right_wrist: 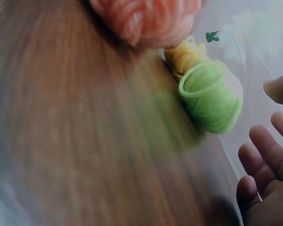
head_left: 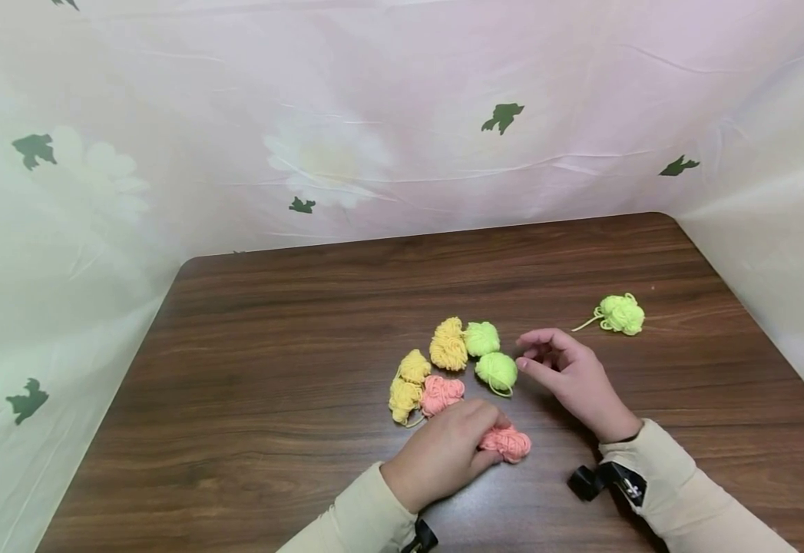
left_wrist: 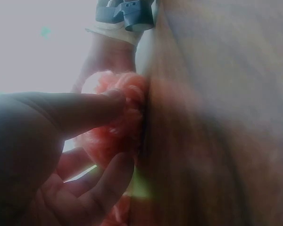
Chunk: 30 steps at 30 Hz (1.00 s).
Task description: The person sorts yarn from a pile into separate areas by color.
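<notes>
My left hand [head_left: 443, 455] grips a pink yarn ball [head_left: 510, 444] near the front of the table. In the left wrist view, the thumb presses one side of that pink ball [left_wrist: 132, 101] and the fingers curl around its other side. Just right of the nearer green yarn ball [head_left: 496, 371], my right hand [head_left: 577, 382] is held with nothing in its loosely bent fingers. The right wrist view shows a gap between this hand [right_wrist: 271, 174] and the green ball [right_wrist: 210, 96]. A second pink ball [head_left: 441, 393] lies just beyond the left hand, partly covered by it.
Behind the nearer green ball sit another green ball [head_left: 481, 339] and a large yellow one [head_left: 448, 345]. Two smaller yellow clumps [head_left: 405, 399] adjoin the second pink ball. A loose-ended green ball [head_left: 621, 315] lies apart at the right. Pale printed cloth [head_left: 388, 115] surrounds the brown table [head_left: 270, 369].
</notes>
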Motion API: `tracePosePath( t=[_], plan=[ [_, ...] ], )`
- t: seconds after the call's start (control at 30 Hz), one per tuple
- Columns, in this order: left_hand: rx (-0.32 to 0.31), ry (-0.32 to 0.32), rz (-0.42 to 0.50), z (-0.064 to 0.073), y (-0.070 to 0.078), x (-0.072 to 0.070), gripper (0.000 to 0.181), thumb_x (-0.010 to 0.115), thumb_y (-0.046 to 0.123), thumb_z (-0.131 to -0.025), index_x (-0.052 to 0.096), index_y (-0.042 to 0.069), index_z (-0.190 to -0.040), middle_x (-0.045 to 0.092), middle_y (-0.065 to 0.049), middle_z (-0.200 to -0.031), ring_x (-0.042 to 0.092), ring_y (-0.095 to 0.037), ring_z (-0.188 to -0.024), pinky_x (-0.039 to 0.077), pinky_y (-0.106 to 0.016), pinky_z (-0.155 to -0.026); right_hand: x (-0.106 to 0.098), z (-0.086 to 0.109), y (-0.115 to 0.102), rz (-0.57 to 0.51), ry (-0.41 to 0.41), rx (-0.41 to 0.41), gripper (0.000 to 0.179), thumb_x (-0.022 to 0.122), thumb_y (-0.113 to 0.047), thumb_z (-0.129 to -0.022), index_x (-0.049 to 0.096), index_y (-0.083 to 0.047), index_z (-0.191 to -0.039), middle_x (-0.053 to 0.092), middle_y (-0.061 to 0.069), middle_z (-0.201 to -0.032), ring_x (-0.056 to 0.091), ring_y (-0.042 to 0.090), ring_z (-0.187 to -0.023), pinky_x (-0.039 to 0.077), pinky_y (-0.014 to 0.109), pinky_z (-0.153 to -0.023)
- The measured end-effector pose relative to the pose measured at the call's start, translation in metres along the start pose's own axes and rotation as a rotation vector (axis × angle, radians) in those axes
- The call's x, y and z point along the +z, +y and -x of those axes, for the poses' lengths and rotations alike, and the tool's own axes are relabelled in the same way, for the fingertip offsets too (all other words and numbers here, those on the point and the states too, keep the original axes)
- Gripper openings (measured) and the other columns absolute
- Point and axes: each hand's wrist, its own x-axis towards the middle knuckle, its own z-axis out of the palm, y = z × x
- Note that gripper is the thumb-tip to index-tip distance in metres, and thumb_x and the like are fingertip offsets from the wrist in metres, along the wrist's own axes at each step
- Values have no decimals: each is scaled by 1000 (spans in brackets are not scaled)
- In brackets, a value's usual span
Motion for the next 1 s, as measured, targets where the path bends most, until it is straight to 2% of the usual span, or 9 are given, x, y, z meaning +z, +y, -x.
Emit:
tracePosePath(
  t=[0.53, 0.77, 1.0],
  plan=[
    [-4, -13, -7, 0, 0, 0, 29, 77, 29, -90, 61, 18, -111, 64, 9, -105, 59, -1, -96, 47, -15, -84, 6, 2, -3, -7, -71, -8, 30, 77, -4, -87, 66, -7, -115, 69, 9, -100, 61, 11, -83, 49, 22, -67],
    [-2, -15, -14, 0, 0, 0, 30, 77, 28, -90, 61, 17, -112, 64, 8, -106, 60, -2, -98, 47, -16, -86, 7, 1, 0, 56, -120, 10, 35, 80, -10, -85, 66, -8, -118, 68, 4, -99, 62, 16, -87, 48, 22, -71],
    [7, -4, -21, 0, 0, 0, 29, 77, 29, -90, 61, 17, -111, 64, 8, -106, 60, -2, -97, 47, -16, -86, 8, 2, 0, 119, -137, -8, 39, 83, -12, -83, 67, -11, -118, 68, 0, -101, 60, 18, -88, 47, 24, -72]
  ],
)
